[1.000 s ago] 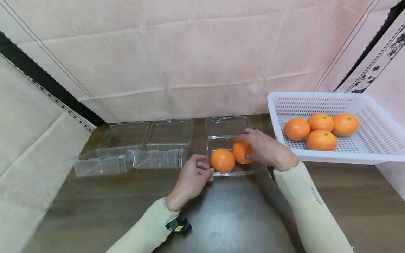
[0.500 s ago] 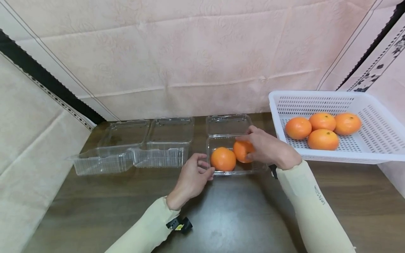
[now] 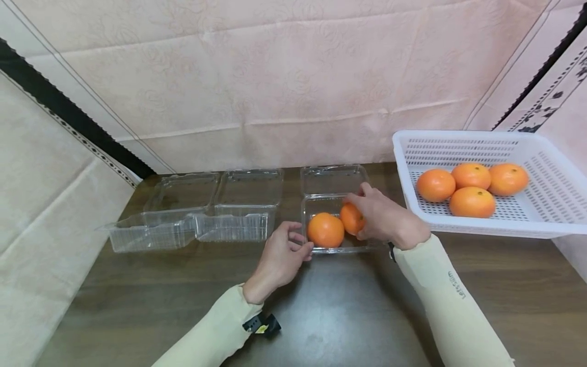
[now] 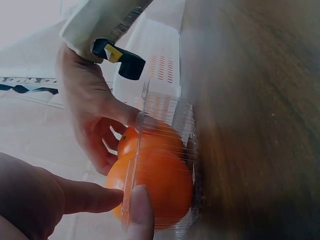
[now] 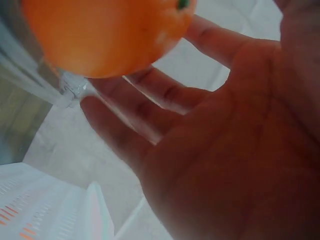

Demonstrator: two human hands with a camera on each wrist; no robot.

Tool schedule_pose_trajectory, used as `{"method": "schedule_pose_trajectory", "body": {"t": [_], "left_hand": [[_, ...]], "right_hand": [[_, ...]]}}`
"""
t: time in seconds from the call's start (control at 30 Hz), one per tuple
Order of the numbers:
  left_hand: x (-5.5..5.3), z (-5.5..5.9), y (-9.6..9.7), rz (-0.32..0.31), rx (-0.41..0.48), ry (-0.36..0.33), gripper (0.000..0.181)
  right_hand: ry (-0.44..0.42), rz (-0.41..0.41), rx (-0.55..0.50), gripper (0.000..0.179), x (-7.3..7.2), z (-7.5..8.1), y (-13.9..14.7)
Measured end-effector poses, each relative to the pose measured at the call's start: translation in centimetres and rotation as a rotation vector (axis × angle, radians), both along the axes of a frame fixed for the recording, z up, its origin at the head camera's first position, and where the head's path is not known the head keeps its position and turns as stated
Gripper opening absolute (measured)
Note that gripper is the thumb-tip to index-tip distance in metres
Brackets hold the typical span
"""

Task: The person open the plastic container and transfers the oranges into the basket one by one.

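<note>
An open clear plastic clamshell container (image 3: 349, 250) sits mid-table in the head view, its lid (image 3: 335, 180) folded back. An orange (image 3: 325, 230) rests in its left half. My right hand (image 3: 384, 216) grips a second orange (image 3: 351, 219) in the right half, close beside the first; from the right wrist view, the fingers curl round this orange (image 5: 110, 35), and its green stem spot shows. At the container's near left corner, my left hand (image 3: 281, 255) pinches the rim; the left wrist view has its thumb (image 4: 140, 212) and a finger on either side of the clear wall.
To the right stands a white perforated basket (image 3: 541, 228) with several oranges (image 3: 472, 202) in it. Two more open clear clamshell containers (image 3: 231, 227) stand on the left of the wooden table (image 3: 183, 295). A pale cloth (image 3: 275, 76) hangs behind the table.
The orange in my right hand has shifted and turned slightly inside the container. My left hand keeps its place at the rim. The whole view has drifted a little.
</note>
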State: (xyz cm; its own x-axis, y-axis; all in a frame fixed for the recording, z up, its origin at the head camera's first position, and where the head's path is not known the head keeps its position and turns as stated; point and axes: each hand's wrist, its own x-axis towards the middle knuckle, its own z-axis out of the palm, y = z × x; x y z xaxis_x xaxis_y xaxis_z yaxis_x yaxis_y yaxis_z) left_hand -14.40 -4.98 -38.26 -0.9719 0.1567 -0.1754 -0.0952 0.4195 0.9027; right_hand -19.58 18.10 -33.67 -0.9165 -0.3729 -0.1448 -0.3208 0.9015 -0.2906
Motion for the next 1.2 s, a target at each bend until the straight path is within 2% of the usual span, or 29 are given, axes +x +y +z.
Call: {"method": "schedule_pose_trajectory", "body": {"t": [0.37, 0.7, 1.2], "left_hand": [[-0.19, 0.00, 0.06, -0.002, 0.011, 0.003, 0.049], [-0.18, -0.08, 0.01, -0.003, 0.018, 0.002, 0.049], [-0.10, 0.07, 0.00, -0.001, 0.007, -0.010, 0.049]], "right_hand": [[0.076, 0.031, 0.089, 0.077, -0.16, -0.15, 0.11], [0.075, 0.044, 0.100, 0.077, -0.24, -0.41, 0.14], [0.078, 0.057, 0.105, 0.079, 0.00, 0.04, 0.23]]}}
